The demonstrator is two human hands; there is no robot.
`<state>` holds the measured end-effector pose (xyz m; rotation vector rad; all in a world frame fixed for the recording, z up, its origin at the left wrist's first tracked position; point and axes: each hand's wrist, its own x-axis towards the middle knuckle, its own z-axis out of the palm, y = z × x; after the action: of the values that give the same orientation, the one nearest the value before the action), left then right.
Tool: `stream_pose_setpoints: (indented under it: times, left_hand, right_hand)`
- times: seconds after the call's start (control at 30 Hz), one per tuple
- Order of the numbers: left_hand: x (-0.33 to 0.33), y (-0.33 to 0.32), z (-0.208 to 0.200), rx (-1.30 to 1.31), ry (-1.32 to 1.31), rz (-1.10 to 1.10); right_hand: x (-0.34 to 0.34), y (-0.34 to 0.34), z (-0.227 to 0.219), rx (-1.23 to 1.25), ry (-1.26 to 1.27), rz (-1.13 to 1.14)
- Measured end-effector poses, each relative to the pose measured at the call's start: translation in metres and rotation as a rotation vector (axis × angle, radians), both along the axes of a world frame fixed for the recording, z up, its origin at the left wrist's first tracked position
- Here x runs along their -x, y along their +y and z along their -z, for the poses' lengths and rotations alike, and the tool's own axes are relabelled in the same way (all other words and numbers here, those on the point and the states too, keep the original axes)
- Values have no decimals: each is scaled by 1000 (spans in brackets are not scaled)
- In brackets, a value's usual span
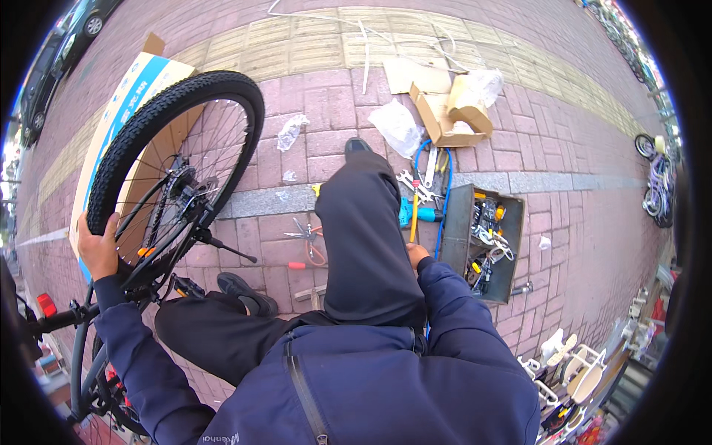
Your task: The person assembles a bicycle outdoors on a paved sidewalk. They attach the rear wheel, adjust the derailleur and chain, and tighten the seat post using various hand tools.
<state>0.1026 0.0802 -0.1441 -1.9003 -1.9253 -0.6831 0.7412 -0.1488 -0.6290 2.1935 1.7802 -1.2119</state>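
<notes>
A bicycle wheel [248,119] with a black knobby tyre stands upright at the left, on a dark bicycle frame [78,363]. My left hand [100,248] is closed around the tyre's near side, thumb on the outer tread. Beside my raised knee, my right hand [417,256] is curled closed, partly hidden by the trouser leg. A slim yellow rod [413,215] runs from that hand toward the ground; the hidden fingers seem wrapped on its near end. A blue hose [449,174] loops next to it. The rear hub [180,178] with its sprockets and derailleur faces me.
An open metal toolbox [517,259] full of tools lies right of my knee. Near it are wrenches [415,185] and a teal power tool [406,213]. Orange-handled pliers [315,241] lie left of my knee. A torn carton [445,119] and plastic wrap [397,127] sit ahead. Flattened cardboard [104,156] stands behind the wheel.
</notes>
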Motion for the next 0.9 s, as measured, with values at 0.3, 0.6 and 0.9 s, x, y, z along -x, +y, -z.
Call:
stream_pose_setpoints:
  times: [0.3, 0.6, 0.9]
  left_hand:
    - [-29, -13, -5, 1, -111, -53]
    - [-36, -13, -4, -93, -63, 8]
    - [-37, -15, -2, -155, -39, 4]
  right_hand:
    - [-39, 83, 47, -117, -238, -29]
    - [-35, 182, -230, -489, 1310, 981]
    - [65, 272, -456, -1455, -32, -93]
